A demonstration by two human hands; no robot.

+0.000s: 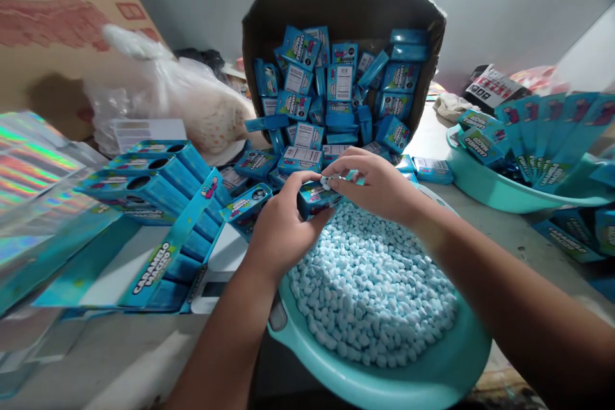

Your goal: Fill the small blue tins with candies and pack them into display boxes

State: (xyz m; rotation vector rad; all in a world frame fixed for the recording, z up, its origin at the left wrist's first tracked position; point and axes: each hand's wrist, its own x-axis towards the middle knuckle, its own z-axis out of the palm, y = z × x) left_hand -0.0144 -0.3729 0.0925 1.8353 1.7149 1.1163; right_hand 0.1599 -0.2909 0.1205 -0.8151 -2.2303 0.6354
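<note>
My left hand [291, 224] is closed around a small blue candy box [314, 197], held above the far left rim of a turquoise basin [389, 391]. At the top of that box, my right hand [375, 186] pinches a few pale candies [329, 183] between its fingertips. The basin is heaped with small light-blue candies [369, 282]. Just left of my left hand, another small blue box [247, 205] leans among others. Part of the held box is hidden by my fingers.
Behind my hands a tipped carton [346, 6] spills many small blue boxes. At left stands a display box [158, 262] with several blue boxes in it, near a clear plastic bag [177, 96]. A second turquoise basin [509, 195] at right holds folded blue cards [552, 134].
</note>
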